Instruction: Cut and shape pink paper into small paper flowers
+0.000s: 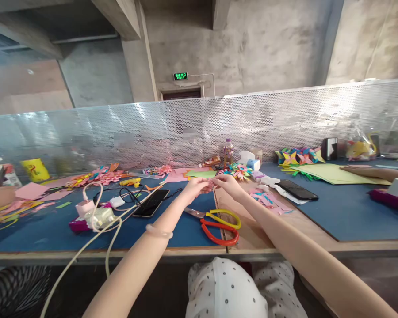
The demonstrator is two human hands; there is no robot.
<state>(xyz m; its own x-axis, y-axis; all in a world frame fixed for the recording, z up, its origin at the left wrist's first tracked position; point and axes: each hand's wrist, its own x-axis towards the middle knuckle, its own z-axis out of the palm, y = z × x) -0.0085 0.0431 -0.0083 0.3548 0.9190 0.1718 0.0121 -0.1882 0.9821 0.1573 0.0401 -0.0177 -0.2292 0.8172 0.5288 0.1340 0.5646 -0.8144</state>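
My left hand (197, 187) and my right hand (228, 184) meet over the middle of the table with fingers pinched together. Whatever sits between the fingertips is too small and hidden to make out. Just below them lies a pair of scissors (215, 223), one handle loop yellow and the other red, touched by neither hand. Behind my hands are pink and green paper sheets (199, 174) and a multicoloured folded-paper flower (239, 171). Pink and blue paper scraps (268, 201) lie to the right of my right forearm.
Left of my left arm are a black phone (151, 203), a power strip (101, 217) and looping white cables. Another phone (298, 190) lies at right. A bottle (228, 152) stands before the perforated metal screen (139, 132). Other people's hands (1, 201) show at both sides.
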